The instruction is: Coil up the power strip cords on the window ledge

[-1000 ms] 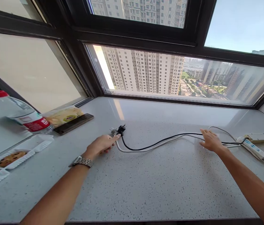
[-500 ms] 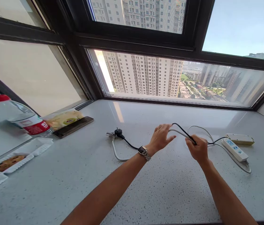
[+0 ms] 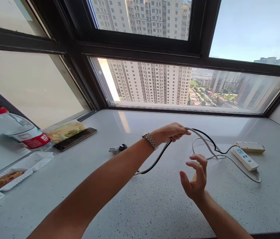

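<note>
Head view: cookie in white tray, left.

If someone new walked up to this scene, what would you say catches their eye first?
Probably the left hand, raised mid-counter and gripping the black and white cords, while the right hand hovers open just below, holding nothing. The cords trail right to two power strips lying on the speckled counter. At the far left lies a water bottle with a red cap.

Plugs lie left on the counter, power strips right, bottle far left
</note>
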The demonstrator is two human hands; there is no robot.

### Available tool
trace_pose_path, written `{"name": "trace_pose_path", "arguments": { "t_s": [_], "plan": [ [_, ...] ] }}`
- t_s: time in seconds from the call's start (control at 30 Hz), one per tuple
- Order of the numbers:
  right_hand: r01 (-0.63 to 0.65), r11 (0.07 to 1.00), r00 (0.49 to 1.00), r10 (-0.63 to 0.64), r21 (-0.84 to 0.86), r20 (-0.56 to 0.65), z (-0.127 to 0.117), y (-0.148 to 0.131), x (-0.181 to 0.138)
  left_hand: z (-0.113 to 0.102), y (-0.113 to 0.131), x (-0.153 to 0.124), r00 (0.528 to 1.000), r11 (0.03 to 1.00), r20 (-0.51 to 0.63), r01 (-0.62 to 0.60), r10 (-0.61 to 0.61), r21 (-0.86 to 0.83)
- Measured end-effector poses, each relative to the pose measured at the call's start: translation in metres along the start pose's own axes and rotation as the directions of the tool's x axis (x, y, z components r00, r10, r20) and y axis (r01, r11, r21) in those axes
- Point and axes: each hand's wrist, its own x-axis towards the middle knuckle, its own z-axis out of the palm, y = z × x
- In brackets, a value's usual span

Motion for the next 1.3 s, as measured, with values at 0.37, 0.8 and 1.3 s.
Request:
{"name": "trace_pose_path", "arguments": {
  "t_s": [0.37, 0.8, 1.3],
  "plan": [
    [-0.952, -0.068, 0.274, 0.243, 0.298, 0.93, 0.061, -0.03, 0.02, -0.002, 0.064, -0.005, 0.99, 0.981, 0.027, -0.139, 0.136, 0.134],
    [0.066, 0.581, 0.285, 0.768, -0.811, 0.573, -0.145, 0.003, 0.156, -0.014, 0.036, -0.032, 0.997, 0.973, -0.067, -0.027, 0.043, 0.229],
    [-0.667, 0.737, 0.734, 0.627, 0.107, 0.26, -0.03, 0.047, 0.121, 0.016, -0.004, -0.015, 0.873, 0.825, -0.089, -0.414, 0.479, 0.385]
  ]
}}
